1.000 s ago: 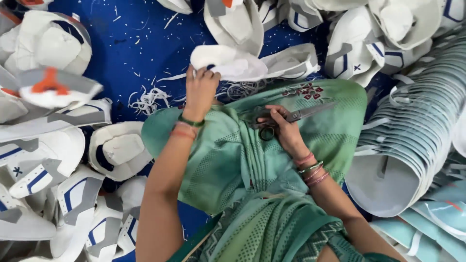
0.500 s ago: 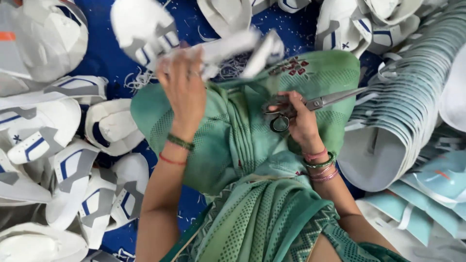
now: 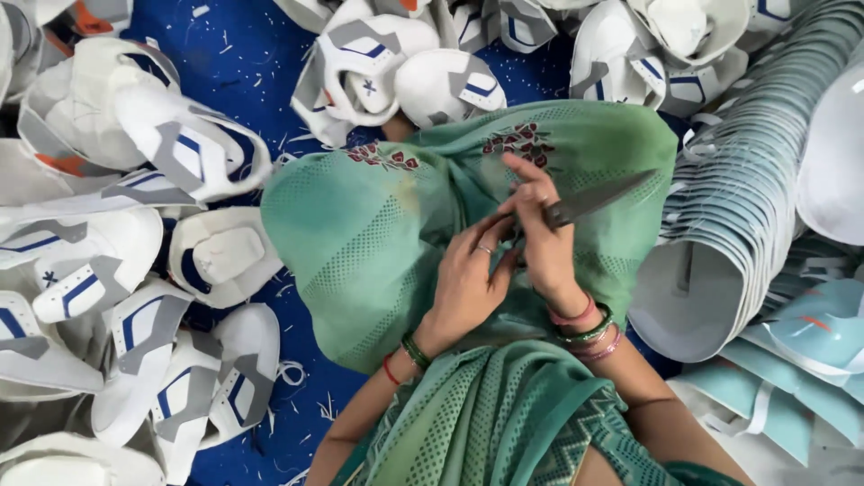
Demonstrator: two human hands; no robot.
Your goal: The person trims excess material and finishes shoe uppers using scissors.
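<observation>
My right hand (image 3: 544,243) is closed around the handles of grey metal scissors (image 3: 598,198), whose shut blades point to the upper right. My left hand (image 3: 463,283) lies against it over my lap, fingers reaching to the scissor handles and holding nothing. Both hands rest above the green patterned cloth (image 3: 360,243) draped over my knees. Bangles circle both wrists. No shoe piece is in either hand.
White shoe uppers with grey and blue panels (image 3: 180,153) lie piled on the left and along the top (image 3: 369,58) on a blue mat (image 3: 243,54). A curved stack of white cut pieces (image 3: 747,207) stands at right, with light blue pieces (image 3: 810,333) below it.
My left hand had picked up a white shoe upper and lifted it; now that piece is gone from it and the hand has come to the scissors. The view shifted left.
</observation>
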